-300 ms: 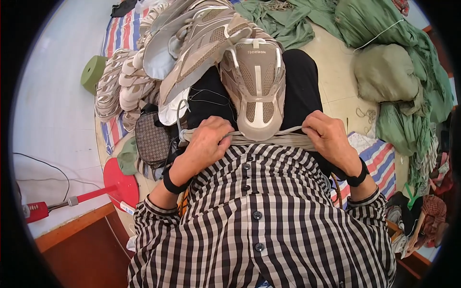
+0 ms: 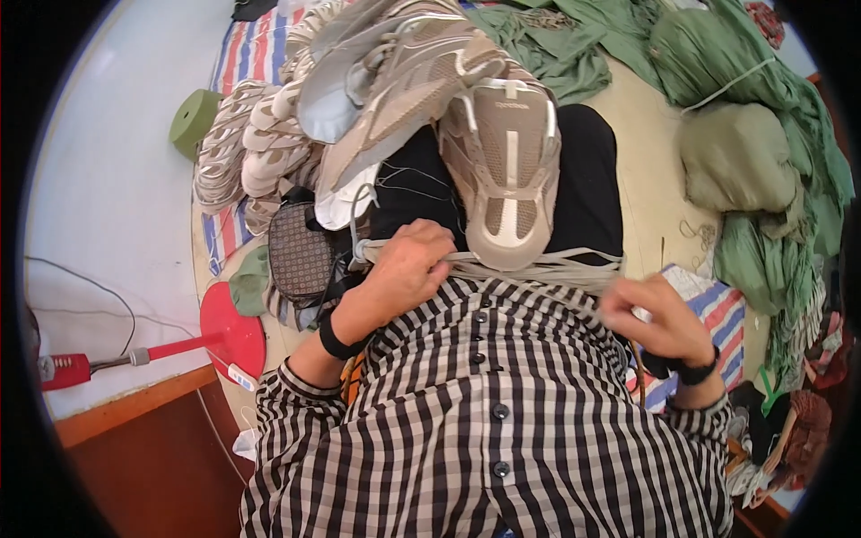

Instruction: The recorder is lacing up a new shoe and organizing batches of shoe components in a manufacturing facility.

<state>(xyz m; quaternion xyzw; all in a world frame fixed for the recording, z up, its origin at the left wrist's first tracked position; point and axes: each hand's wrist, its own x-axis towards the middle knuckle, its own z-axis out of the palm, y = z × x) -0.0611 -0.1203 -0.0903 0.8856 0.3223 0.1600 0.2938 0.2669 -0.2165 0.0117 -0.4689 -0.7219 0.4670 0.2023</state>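
A beige and white sneaker upper point(image 2: 511, 175) lies across my lap, its rounded toe toward me. Below the toe, a bundle of pale grey shoelaces point(image 2: 574, 271) stretches across my waist. My left hand point(image 2: 411, 272) is closed over the bundle's left part, fingers curled round the laces. My right hand point(image 2: 659, 316) is off to the right, below the bundle's right end. Its thumb and fingers are pinched together and smeared by motion, so whatever they hold cannot be made out. More sneaker uppers point(image 2: 408, 85) are piled against the upper's left side.
Rows of strapped shoe parts point(image 2: 229, 148) lie at far left beside a green roll point(image 2: 195, 124). A patterned bag point(image 2: 300, 251) and a red round base point(image 2: 231, 332) with a pole are on my left. Green cloth bundles point(image 2: 740, 157) and a striped sheet point(image 2: 717, 323) lie right.
My right hand has moved right and toward me, away from the bundle, where it was pinching a lace. My left hand keeps its hold. The whole view has shifted slightly.
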